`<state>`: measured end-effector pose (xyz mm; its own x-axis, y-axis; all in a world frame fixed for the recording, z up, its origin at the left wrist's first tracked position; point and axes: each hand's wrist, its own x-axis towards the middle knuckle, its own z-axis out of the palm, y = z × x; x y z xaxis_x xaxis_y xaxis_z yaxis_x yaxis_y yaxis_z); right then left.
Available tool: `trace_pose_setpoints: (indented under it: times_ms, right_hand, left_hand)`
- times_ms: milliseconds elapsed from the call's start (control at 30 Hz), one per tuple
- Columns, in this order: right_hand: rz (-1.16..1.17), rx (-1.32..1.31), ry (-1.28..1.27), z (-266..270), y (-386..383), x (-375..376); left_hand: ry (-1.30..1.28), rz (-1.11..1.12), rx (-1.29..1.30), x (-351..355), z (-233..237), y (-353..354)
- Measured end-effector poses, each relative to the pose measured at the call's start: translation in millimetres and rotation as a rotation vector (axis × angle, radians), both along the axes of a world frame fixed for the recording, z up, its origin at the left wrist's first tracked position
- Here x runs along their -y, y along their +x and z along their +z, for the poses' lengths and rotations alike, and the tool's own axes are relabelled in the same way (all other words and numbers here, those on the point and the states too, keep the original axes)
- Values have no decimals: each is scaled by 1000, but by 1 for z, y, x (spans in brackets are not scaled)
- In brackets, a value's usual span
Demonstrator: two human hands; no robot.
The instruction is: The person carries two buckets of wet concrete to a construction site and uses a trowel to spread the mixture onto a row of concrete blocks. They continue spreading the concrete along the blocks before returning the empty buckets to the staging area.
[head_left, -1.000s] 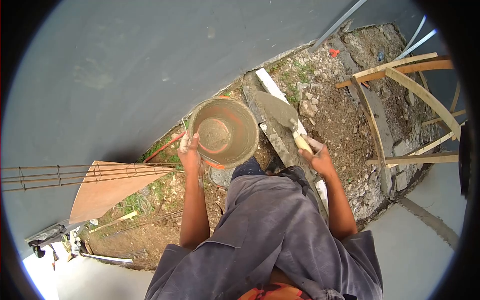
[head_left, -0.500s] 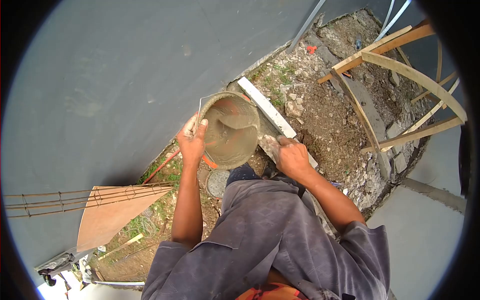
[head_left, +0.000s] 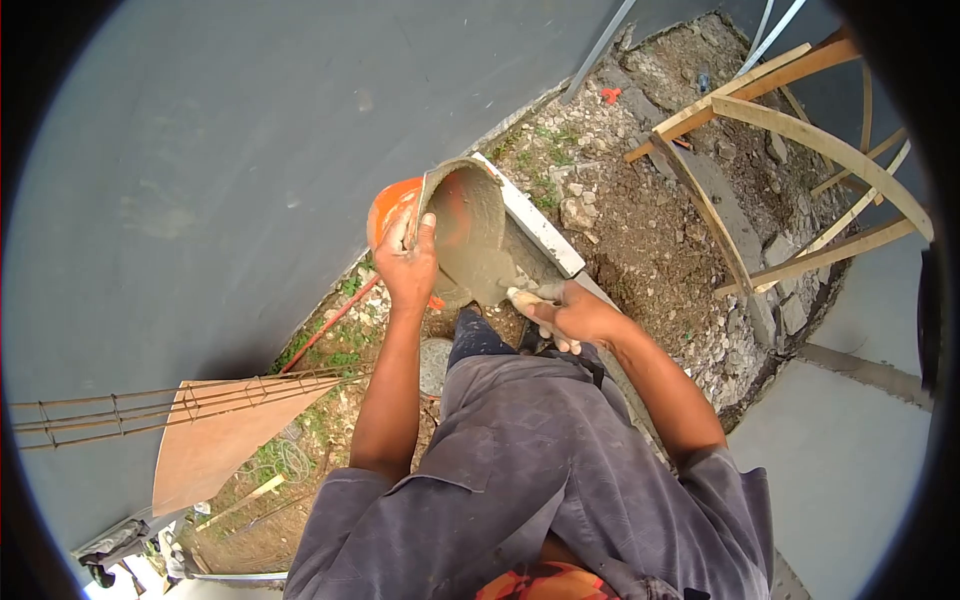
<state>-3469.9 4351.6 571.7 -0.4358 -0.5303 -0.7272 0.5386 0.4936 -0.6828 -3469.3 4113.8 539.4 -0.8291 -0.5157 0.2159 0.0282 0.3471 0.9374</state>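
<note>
An orange bucket (head_left: 393,205), its inside coated with wet grey mortar (head_left: 483,268), is tipped over with its mouth facing my right hand. My left hand (head_left: 408,262) is closed on the bucket's rim, by the wire handle. At the mortar by the lower lip is my right hand (head_left: 568,316), closed round a mortar-smeared trowel; its blade is mostly hidden in this view. Beside the bucket lies a long white bar (head_left: 530,218), with grey mortar along its near side.
A grey wall (head_left: 220,150) rises on the left. Rubble and soil (head_left: 640,220) lie right, below a curved timber frame (head_left: 820,140). A round grey-filled container (head_left: 434,366) stands near my legs. Tied steel bars (head_left: 120,412) cross a brown sheet (head_left: 215,430).
The bucket has tipped over toward the right, showing its orange outside, and the mortar has shifted to its lower lip. My right hand has turned, bringing the trowel to the mortar.
</note>
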Motion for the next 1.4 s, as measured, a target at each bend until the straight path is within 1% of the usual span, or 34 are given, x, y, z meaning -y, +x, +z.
trace_pose_setpoints:
  times_ms: [33, 67, 133, 167, 200, 233, 267, 300, 367, 400, 467, 500, 533, 600, 667, 733, 767, 800, 833, 867, 900, 933, 967, 1000, 1033, 1067, 1100, 1167, 1200, 1233, 1267, 1300, 1333, 1400]
  right_hand:
    - [-21, -49, -116, -16, -3, 5]
    - [-37, -95, -233, -21, -7, 10]
    - [131, -1155, 95, -11, -13, 11]
    - [217, -1204, 417, -2, -19, 14]
    - [193, -1410, 478, -9, -25, 9]
    - [286, -1298, 525, -18, -28, 4]
    - [378, -1188, 568, -29, -32, -1]
    - [383, -1189, 573, -43, -34, -10]
    - [120, -777, -99, -56, -28, -26]
    - [117, -765, -95, -63, -21, -32]
    - [-26, 79, -283, -50, -8, -32]
    - [-185, 312, -439, -68, 9, -30]
    - [-302, 421, -467, -69, 20, -24]
    - [-389, 520, -582, -62, 36, -22]
    - [-380, 508, -638, -71, 47, -28]
    - [-408, 91, -424, -79, 53, -34]
    - [-322, -105, -215, -88, 49, -37]
    - [-297, -255, -72, -101, 44, -38]
    - [-193, -1022, -30, -171, 39, -46]
    - [-120, -888, 156, -188, 29, -53]
    - [43, -639, 451, -209, 13, -58]
    - [133, -589, 615, -210, 3, -62]
    - [84, -675, 619, -233, 3, -69]
    - [-36, -790, 476, -237, 4, -74]
    - [-153, -887, 329, -240, 9, -78]
    - [-120, -887, 301, -240, 11, -79]
    - [-166, -691, 285, -236, 14, -80]
    - [-258, -307, 276, -232, 17, -85]
    - [-286, -211, 330, -241, 25, -87]
    - [-314, -117, 389, -252, 35, -90]
    - [-338, -85, 406, -246, 46, -87]
    - [-362, -69, 308, -241, 59, -88]
    - [-305, 28, 354, -247, 67, -89]
    - [-241, 106, 463, -274, 91, -95]
  left_hand:
    - [-159, -6, 79, -4, -5, -2]
    - [-158, -11, 76, -6, -9, -5]
    - [-175, 19, -74, -8, -16, -9]
    - [-176, 9, -61, -13, -7, -5]
    - [-202, -73, -52, -19, 2, 0]
    - [-226, -149, -61, -25, 15, -3]
    - [-222, -147, -71, -31, 26, -6]
    - [-210, -185, -85, -36, 34, -6]
    - [-173, -268, -68, -39, 43, -3]
    - [-168, -273, -58, -39, 39, -2]
    - [-20, -179, -21, -35, 23, -5]
    - [-4, -170, 66, -25, 9, -4]
    - [-2, -160, 71, -12, -12, 1]
    - [264, 29, 115, 14, -54, 15]
    - [333, 257, 231, 35, -65, 53]
    - [431, 414, 182, 69, -101, 107]
    - [473, 469, 191, 81, -111, 137]
    - [514, 529, 198, 87, -116, 163]
    - [505, 560, 200, 89, -121, 183]
    - [612, 704, 239, 92, -122, 206]
    - [721, 852, 269, 94, -122, 230]
    - [709, 892, 256, 95, -119, 256]
    - [718, 986, 383, 97, -116, 276]
    - [733, 1080, 511, 99, -115, 294]
    - [732, 1120, 492, 99, -115, 311]
    - [798, 1188, 539, 99, -116, 329]
    - [868, 1256, 591, 96, -119, 349]
    - [895, 1343, 616, 96, -134, 375]
    - [920, 1389, 654, 96, -146, 383]
    - [973, 1378, 741, 110, -182, 409]
    - [992, 1398, 732, 110, -185, 409]
    - [1019, 1340, 803, 115, -191, 406]
    - [1047, 1278, 877, 120, -195, 401]
    - [1066, 1156, 876, 132, -201, 394]
